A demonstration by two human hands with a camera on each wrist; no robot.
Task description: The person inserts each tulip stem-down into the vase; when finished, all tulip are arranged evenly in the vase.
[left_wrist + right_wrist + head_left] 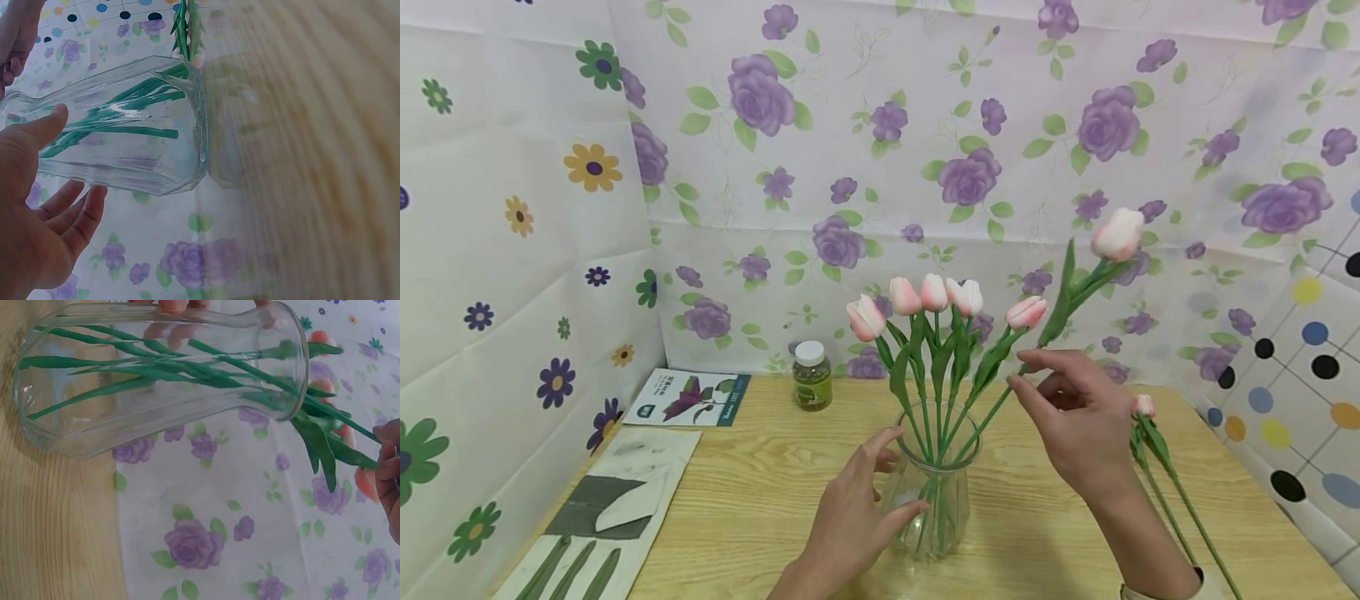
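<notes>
A clear glass vase [953,508] stands upright on the table, with several pink-and-white artificial tulips [935,293] in it. My left hand [857,504] loosely holds the vase's left side, thumb across the front; in the left wrist view, the left hand's thumb [53,125] overlaps the glass. Between thumb and fingertips, my right hand [1078,417] pinches the stem of another artificial tulip [1118,235], to the right above the vase. Its bloom leans up and right, and the stem's lower end [250,365] is inside the vase. Some right-hand fingers are hidden.
More tulips [1157,446] lie on the table at the right. Behind the vase stands a small jar with a white lid [812,383]. A printed card [688,398] and a flat picture packet [617,500] lie at the left. Patterned cloth [865,125] encloses the table [760,467].
</notes>
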